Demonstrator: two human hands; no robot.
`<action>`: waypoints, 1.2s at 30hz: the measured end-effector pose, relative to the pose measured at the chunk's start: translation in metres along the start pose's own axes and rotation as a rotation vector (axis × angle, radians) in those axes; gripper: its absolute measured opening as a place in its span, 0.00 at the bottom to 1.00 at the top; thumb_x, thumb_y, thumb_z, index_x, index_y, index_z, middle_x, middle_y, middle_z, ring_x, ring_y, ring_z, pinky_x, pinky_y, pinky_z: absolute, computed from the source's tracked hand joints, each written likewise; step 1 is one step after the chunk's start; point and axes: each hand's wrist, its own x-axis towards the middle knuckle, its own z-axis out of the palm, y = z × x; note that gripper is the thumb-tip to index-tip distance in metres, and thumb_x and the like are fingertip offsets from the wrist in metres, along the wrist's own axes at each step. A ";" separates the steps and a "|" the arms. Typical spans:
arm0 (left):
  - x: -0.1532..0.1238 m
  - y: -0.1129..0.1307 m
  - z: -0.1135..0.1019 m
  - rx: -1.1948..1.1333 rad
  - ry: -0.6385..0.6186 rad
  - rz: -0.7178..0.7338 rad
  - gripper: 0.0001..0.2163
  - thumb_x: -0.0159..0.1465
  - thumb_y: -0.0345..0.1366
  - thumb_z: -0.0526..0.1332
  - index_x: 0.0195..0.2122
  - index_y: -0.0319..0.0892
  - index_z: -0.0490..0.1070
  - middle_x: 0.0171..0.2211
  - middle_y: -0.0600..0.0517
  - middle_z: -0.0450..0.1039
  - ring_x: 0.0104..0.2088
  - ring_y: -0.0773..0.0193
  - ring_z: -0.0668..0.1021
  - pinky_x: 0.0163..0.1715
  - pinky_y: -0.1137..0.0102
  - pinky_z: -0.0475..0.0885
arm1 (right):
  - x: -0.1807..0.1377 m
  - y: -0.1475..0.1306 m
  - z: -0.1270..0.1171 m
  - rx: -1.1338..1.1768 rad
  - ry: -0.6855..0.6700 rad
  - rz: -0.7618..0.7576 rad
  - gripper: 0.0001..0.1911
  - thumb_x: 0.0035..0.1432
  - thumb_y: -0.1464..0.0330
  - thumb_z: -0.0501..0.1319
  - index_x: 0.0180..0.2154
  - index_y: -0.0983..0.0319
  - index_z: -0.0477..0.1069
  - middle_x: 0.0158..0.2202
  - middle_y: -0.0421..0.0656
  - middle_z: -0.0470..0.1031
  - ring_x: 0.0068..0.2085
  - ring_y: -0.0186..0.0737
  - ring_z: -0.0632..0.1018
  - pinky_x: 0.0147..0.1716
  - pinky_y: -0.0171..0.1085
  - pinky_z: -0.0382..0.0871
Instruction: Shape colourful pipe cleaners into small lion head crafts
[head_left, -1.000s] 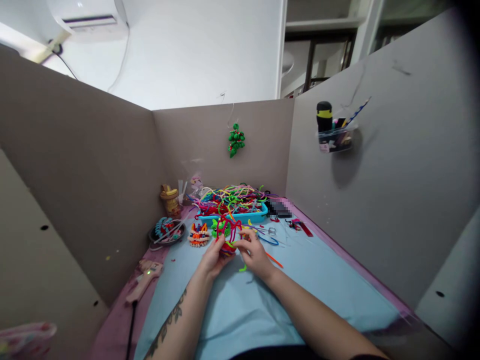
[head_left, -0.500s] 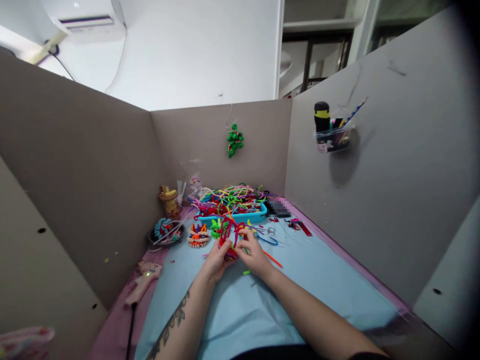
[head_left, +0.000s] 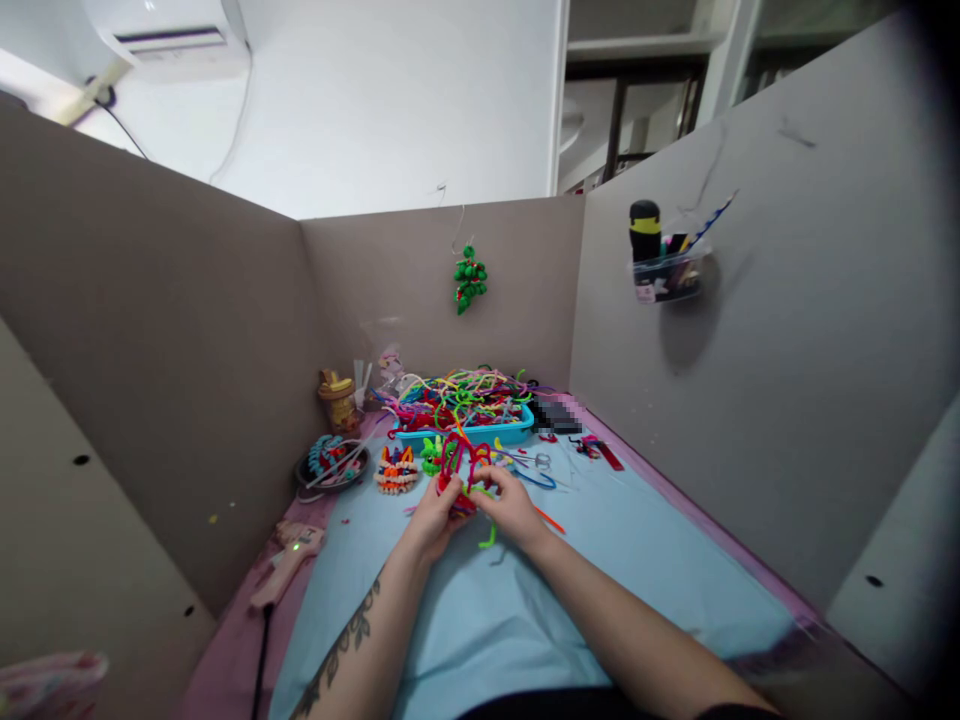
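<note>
My left hand [head_left: 436, 520] is closed around a red pipe-cleaner figure [head_left: 455, 497] with tall magenta loops standing up from its top. My right hand [head_left: 510, 505] pinches at a lime-green pipe cleaner [head_left: 490, 537] beside the figure, and the green strand's bent end hangs below the fingers. The fingertips of both hands nearly meet, and they hide part of the figure. Just beyond my hands sit a green pipe-cleaner figure [head_left: 433, 458] and an orange, white and purple one [head_left: 396, 471].
A blue tray [head_left: 420, 438] heaped with coloured pipe cleaners stands at the back. On the left are a dark bowl [head_left: 361, 474] and a pink glue gun [head_left: 283, 572] with its cord. Scissors [head_left: 543, 461] lie right of centre. Grey panels enclose the table.
My right hand has lowered slightly, its fingers curling in. More of the green pipe cleaner now dangles beneath it. My left hand stays in place around the red figure.
</note>
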 end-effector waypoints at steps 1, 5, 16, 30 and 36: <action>0.000 0.000 0.001 -0.004 0.003 -0.003 0.17 0.52 0.45 0.65 0.36 0.43 0.63 0.27 0.56 0.67 0.26 0.71 0.71 0.30 0.71 0.72 | 0.000 0.000 0.000 0.002 -0.010 0.005 0.06 0.46 0.71 0.60 0.30 0.61 0.73 0.30 0.41 0.74 0.34 0.39 0.72 0.39 0.39 0.63; -0.001 0.001 0.002 -0.023 -0.004 -0.017 0.16 0.52 0.44 0.66 0.34 0.43 0.63 0.26 0.57 0.68 0.26 0.71 0.71 0.29 0.72 0.72 | 0.000 -0.001 -0.001 -0.002 -0.042 -0.055 0.04 0.48 0.70 0.61 0.26 0.60 0.75 0.28 0.41 0.76 0.34 0.39 0.73 0.43 0.41 0.62; 0.003 -0.001 -0.003 0.046 0.043 0.054 0.19 0.50 0.44 0.67 0.39 0.43 0.63 0.28 0.56 0.70 0.27 0.68 0.74 0.29 0.71 0.71 | 0.001 0.012 -0.006 -0.421 -0.100 -0.392 0.06 0.54 0.69 0.60 0.28 0.56 0.76 0.23 0.40 0.69 0.33 0.40 0.65 0.39 0.41 0.56; 0.004 0.000 0.001 0.040 0.216 0.110 0.26 0.45 0.42 0.70 0.42 0.43 0.62 0.31 0.52 0.72 0.30 0.65 0.75 0.28 0.72 0.70 | -0.005 0.001 -0.004 -0.564 -0.099 -0.470 0.10 0.58 0.70 0.54 0.29 0.59 0.73 0.27 0.44 0.70 0.35 0.42 0.65 0.38 0.42 0.56; 0.002 0.002 -0.001 -0.020 0.109 0.004 0.17 0.49 0.46 0.67 0.33 0.41 0.65 0.22 0.57 0.68 0.23 0.69 0.73 0.27 0.72 0.71 | -0.005 0.003 0.001 -0.324 -0.065 -0.343 0.10 0.58 0.68 0.55 0.28 0.60 0.72 0.27 0.43 0.72 0.35 0.42 0.69 0.39 0.42 0.61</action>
